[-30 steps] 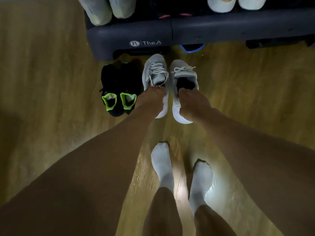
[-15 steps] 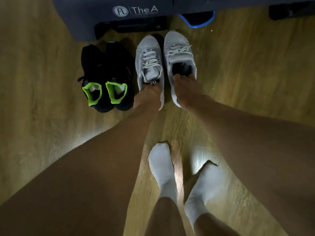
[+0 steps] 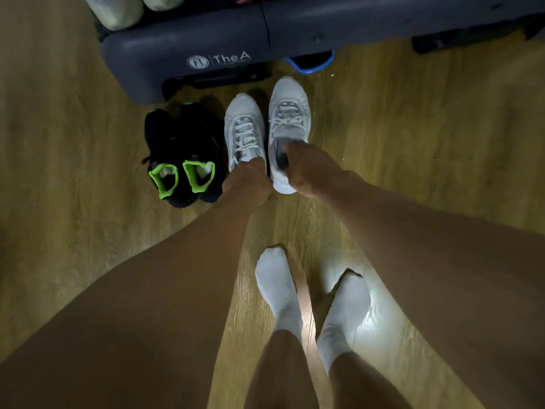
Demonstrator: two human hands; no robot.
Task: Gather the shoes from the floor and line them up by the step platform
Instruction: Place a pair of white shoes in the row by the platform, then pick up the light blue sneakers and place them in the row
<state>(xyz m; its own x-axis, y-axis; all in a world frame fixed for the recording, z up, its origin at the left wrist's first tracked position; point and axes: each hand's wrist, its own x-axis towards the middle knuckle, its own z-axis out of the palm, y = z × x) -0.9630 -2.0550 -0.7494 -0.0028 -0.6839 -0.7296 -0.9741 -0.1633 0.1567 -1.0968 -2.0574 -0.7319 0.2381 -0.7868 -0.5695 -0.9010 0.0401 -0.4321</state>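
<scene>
the left grey shoe (image 3: 243,128) is gripped at its heel collar by the left hand (image 3: 250,184). the right grey shoe (image 3: 289,113) is held by the right hand (image 3: 306,169), whose fingers are tucked into its opening. both shoes lie on the floor (image 3: 73,143) just near of the step platform (image 3: 188,45), toes pointed towards it, with the right one set farther than the left. the black pair (image 3: 182,149) stands just left of them.

the line could be left uneven if the shoes are released as they lie, since the heels are not level. a shoe could be dragged back or tipped if fingers hooked in its collar are pulled out too fast. the black pair could be nudged if the left grey shoe is slid leftward.

counted: two grey shoes, two black shoes with green linings, one step platform, two hands, two socked feet (image 3: 280,290). two pale shapes at the platform's far left are too cropped to be named.
</scene>
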